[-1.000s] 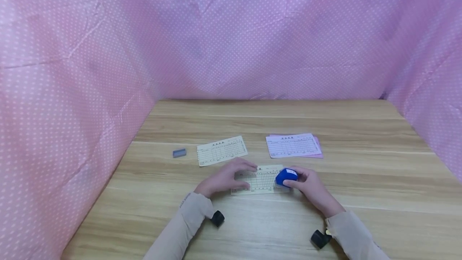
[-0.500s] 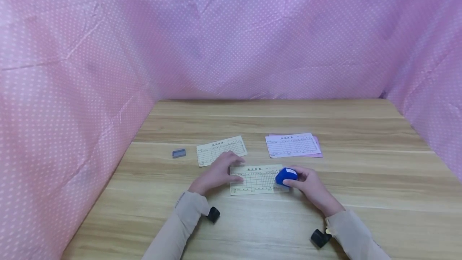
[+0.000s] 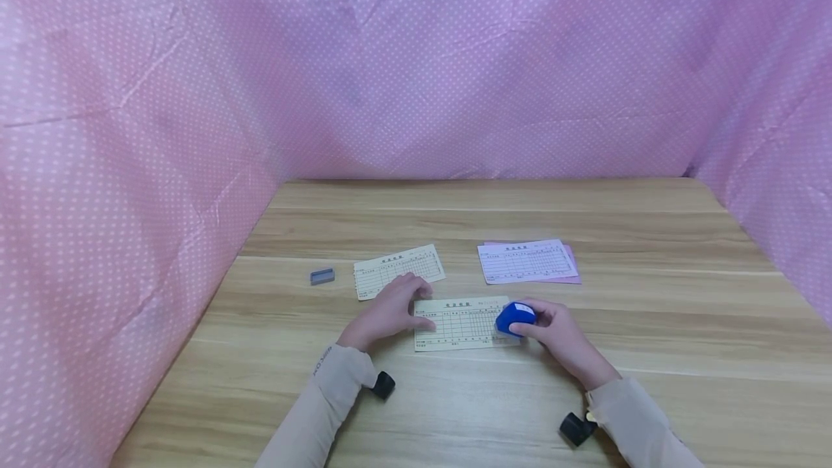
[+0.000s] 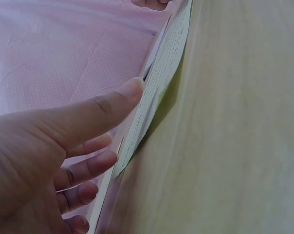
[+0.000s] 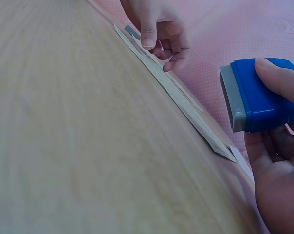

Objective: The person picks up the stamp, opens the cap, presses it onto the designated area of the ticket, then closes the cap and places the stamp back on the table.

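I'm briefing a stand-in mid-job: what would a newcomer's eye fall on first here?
Probably the vivid blue stamp, held in the right hand over the right end of the nearer pale-yellow slip. Next, the pink, white-dotted cloth behind the wooden table and along its sides. After that, perhaps the left hand, by that slip's left end.

A screened-off desk space: pink dotted cloth (image 3: pixel 416 78) hangs beyond the far edge of the table (image 3: pixel 663 295) and along its left and right edges. Gridded slips (image 3: pixel 526 263) and a stamp (image 3: pixel 516 318) suggest office paperwork.
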Motion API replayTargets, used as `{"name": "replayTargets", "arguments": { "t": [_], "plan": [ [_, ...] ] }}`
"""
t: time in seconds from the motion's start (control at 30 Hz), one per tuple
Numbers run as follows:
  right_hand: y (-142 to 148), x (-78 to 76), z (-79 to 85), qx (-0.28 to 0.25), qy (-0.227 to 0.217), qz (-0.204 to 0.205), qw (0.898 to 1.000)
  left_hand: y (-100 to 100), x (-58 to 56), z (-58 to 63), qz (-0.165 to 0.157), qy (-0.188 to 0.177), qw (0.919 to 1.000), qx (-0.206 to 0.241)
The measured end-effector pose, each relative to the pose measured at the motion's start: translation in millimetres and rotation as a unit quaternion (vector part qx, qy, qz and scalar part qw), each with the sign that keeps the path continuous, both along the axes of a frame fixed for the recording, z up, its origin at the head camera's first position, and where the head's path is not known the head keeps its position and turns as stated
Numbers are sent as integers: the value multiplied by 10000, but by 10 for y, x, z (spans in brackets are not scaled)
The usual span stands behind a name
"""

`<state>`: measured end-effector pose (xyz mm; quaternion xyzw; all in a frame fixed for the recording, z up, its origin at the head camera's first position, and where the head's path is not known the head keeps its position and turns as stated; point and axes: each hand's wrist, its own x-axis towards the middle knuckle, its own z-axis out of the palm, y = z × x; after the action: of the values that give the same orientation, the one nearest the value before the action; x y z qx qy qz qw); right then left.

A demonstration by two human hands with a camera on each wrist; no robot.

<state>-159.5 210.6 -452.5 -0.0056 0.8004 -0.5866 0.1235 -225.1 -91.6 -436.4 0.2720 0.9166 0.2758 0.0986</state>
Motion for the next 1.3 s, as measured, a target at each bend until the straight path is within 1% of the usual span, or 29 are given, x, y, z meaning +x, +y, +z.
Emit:
{"name": "replayTargets", "arguments": {
  "t": [0.47, 0.67, 0.87, 1.1, 1.3],
  "plan": [
    [-3, 0, 4, 53, 30, 4, 10000, -6, -8, -11, 42, -107, 9999, -1],
    [3, 5, 15, 53, -3, 25, 10000, -14, -9, -15, -4, -156, 9999, -26],
    [8, 5, 10, 92, -2, 50, 9999, -12, -4, 0, 2, -288, 9996, -42],
    [9, 6, 9, 56, -16, 54, 10000, -9, -4, 4, 1, -330, 9994, -65],
    [8, 2, 4, 50, -15, 46, 10000, -8, -5, 13, 19, -641, 9978, 156]
  ]
}}
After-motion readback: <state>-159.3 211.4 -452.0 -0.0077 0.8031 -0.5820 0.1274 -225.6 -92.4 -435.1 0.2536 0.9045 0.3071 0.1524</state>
